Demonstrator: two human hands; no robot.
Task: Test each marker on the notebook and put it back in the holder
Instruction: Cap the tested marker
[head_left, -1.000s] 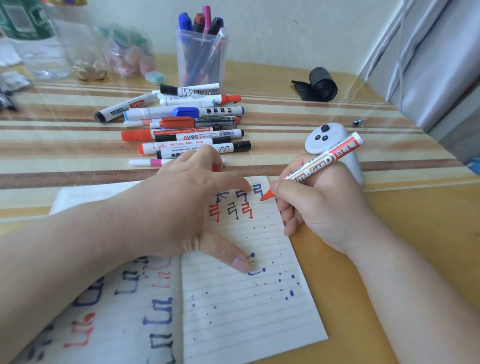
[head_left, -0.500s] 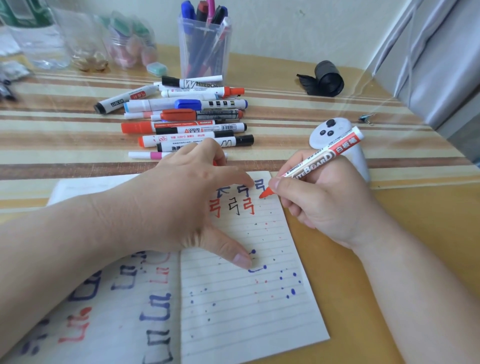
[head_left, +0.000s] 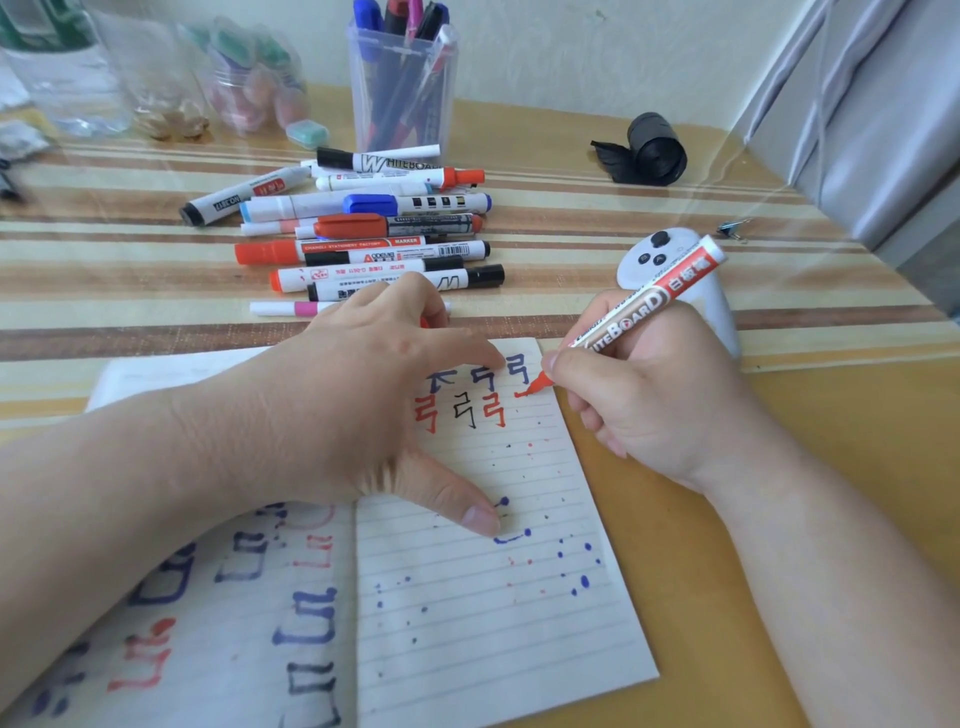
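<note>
On the notebook (head_left: 493, 649), the right hand (head_left: 660, 405) pinches a red marker (head_left: 644, 306), tip touching the page's top right. The left hand (head_left: 337, 405) lies spread, thumb pressing the page. The holder (head_left: 402, 88) stands upright beyond.

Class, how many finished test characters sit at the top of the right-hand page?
6 characters: upper row blue, dark, blue; lower row red, black, red. The left hand may hide more.

Uncapped red whiteboard marker (head_left: 644, 306) tilted in right hand (head_left: 654, 395), tip touching open lined notebook (head_left: 493, 623) under left hand (head_left: 353, 410). Loose markers (head_left: 374, 239) beyond left hand; clear holder (head_left: 402, 88) upright behind them.
</note>
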